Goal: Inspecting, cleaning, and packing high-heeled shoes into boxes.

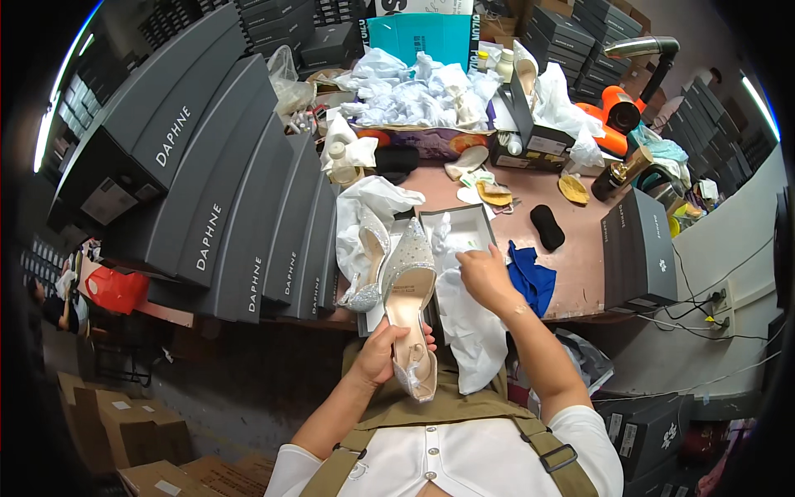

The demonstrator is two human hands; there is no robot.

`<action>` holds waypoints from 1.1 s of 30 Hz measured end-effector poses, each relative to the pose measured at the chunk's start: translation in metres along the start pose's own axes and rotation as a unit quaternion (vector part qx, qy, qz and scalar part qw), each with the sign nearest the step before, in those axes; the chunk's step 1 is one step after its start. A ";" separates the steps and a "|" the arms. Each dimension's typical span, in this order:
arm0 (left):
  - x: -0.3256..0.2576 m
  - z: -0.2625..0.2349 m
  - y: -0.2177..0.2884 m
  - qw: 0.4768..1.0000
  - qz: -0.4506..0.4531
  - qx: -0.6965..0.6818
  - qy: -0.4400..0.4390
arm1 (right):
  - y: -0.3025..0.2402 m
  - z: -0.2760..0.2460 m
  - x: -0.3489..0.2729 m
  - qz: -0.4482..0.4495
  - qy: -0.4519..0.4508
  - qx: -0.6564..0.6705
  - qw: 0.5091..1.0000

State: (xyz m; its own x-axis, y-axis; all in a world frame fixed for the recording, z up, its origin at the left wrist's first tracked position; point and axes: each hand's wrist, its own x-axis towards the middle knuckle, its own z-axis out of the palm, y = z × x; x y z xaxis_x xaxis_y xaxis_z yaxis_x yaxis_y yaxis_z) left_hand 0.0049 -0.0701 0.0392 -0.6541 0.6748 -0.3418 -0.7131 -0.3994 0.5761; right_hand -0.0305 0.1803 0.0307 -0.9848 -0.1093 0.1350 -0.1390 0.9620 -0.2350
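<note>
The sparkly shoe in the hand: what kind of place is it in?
Probably a shoe-packing workshop: dark grey shoeboxes are piled in stacks, crumpled white paper is heaped up, and the left hand holds a glittery pointed shoe.

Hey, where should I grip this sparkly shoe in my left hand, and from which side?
Probably best at the narrow waist of the sparkly shoe, from the left, as the left hand does, its fingertips showing past the right edge. That slim stretch lies between the glittering toe, pointing away, and the heel end nearest you.
</note>
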 end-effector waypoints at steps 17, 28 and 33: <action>0.007 0.022 0.009 0.984 0.151 0.058 0.068 | -0.103 0.005 -0.026 -0.237 0.145 0.183 0.943; 0.022 0.004 0.030 0.969 0.165 0.160 0.096 | -0.134 0.014 -0.034 -0.118 -0.013 0.380 0.917; 0.013 0.020 0.031 0.966 0.186 0.162 0.074 | -0.138 0.004 -0.042 -0.138 0.014 0.347 0.927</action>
State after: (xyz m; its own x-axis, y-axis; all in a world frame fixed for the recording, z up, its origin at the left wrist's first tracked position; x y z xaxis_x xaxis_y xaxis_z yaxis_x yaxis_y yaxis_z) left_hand -0.0212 -0.0612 0.0674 -0.8962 0.4160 -0.1544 -0.3203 -0.3656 0.8739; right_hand 0.0296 0.0513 0.0539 -0.9000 -0.3107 0.3056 -0.4286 0.5041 -0.7498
